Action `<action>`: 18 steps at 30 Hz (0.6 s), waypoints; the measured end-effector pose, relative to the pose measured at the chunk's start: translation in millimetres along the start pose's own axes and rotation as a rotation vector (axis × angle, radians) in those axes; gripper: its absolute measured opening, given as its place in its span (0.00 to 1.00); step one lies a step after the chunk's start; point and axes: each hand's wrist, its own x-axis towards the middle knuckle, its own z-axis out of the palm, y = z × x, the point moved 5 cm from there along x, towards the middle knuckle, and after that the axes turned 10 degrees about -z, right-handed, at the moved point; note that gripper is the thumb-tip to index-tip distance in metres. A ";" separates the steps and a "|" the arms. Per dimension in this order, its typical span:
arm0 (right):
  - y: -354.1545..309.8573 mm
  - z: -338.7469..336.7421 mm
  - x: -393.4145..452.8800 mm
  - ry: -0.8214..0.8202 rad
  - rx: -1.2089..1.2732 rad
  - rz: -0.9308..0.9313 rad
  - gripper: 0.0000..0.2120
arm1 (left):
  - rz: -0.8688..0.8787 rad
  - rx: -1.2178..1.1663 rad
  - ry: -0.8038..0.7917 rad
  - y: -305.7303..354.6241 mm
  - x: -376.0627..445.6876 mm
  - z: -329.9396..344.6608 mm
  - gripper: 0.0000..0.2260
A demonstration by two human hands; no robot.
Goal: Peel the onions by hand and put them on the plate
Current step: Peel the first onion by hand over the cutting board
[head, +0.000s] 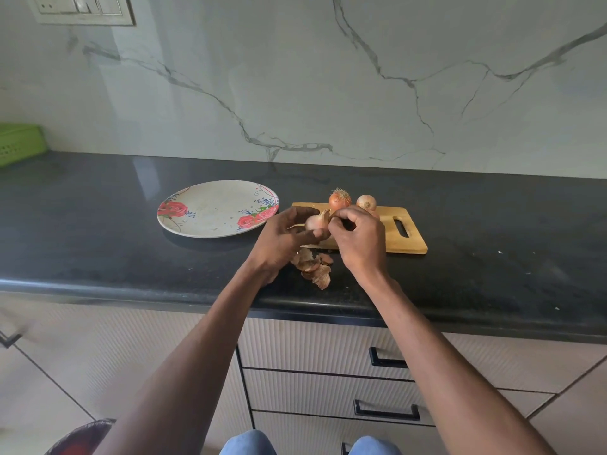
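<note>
I see a black table (131,205) under a marble wall (295,77); my left hand (285,238) grips the onion (314,221), right fingers (341,221) pinching its skin, axis unclear

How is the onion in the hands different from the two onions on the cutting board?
The held onion looks pale and partly peeled; the two board onions keep their orange-brown skin. The held onion is gripped by the left hand while the right hand pinches its skin; the board onions sit untouched on the cutting board. None is on the plate.

Rose-patterned cream plate (210,210) (black counter (98,205))
</note>
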 end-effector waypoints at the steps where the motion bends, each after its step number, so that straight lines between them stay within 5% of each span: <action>1: 1.7 0.3 0.0 -0.009 0.032 0.039 0.03 | 0.004 -0.001 0.006 0.7 0.2 -0.6 0.18; 5: 3.4 0.9 -1.8 -0.021 0.129 0.118 0.05 | -0.034 -0.125 0.021 -2.4 3.4 -4.0 0.20; 11: 7.8 -0.5 -4.4 0.013 0.121 0.141 0.14 | -0.090 -0.237 -0.057 -3.7 3.9 -1.7 0.10; 18: -1.8 -2.8 -0.4 0.017 0.105 0.058 0.03 | -0.086 -0.177 -0.039 -2.5 0.7 -0.3 0.10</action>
